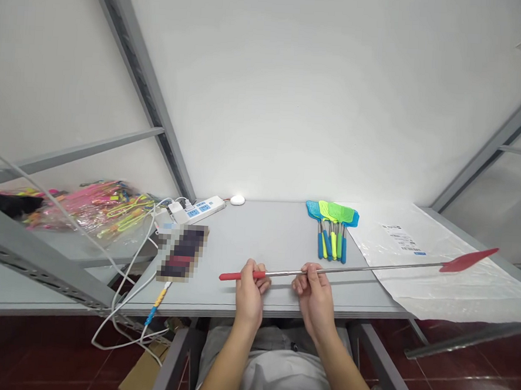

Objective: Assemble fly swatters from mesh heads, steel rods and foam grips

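A red fly swatter (348, 271) with a thin metal telescoping rod lies across both my hands, its rod drawn out long. My left hand (250, 291) is closed round the red handle on the left. Fingers of my right hand (316, 292) pinch the metal rod near its middle. The red paddle points to the right, seen nearly edge-on, above a white plastic mailing bag (425, 246). Behind my right hand, several blue, yellow and green fly swatters (333, 229) lie in a pile with short rods, handles toward me.
At left on the grey table (258, 236) are a power strip (202, 210), a white round device (238, 200) and a blurred-out phone (183, 253) on a cable. Plastic-bagged colourful cords (105, 209) fill a side shelf. Grey metal posts (139, 76) frame the table.
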`<action>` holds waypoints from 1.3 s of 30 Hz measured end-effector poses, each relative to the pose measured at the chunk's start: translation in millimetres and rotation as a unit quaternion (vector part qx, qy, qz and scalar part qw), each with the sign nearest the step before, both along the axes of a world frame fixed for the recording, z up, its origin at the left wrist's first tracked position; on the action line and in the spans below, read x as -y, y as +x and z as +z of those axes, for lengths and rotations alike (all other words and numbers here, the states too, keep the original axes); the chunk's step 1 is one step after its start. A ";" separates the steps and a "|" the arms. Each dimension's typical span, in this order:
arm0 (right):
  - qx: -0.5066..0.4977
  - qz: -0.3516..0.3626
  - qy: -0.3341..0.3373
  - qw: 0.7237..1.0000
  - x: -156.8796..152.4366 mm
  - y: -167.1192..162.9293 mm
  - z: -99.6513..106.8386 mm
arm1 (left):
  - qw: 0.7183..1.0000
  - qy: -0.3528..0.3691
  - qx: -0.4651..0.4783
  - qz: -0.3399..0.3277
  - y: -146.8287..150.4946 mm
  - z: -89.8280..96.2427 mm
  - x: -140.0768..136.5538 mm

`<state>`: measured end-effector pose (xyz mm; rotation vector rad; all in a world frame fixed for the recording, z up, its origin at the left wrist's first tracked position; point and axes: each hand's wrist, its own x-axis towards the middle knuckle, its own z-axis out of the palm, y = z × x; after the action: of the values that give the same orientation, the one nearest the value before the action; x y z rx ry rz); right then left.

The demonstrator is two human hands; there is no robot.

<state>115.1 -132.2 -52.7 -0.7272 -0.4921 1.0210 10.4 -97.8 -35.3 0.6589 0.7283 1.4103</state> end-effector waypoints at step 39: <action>0.088 -0.062 -0.045 0.993 3.5 80.1 18.0 | 0.995 0.022 0.046 0.085 -70.8 24.8 -24.7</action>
<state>195.2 -135.7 -34.8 -0.9222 -0.5497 0.8715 -60.4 -73.1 -10.5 0.5714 0.6944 1.6073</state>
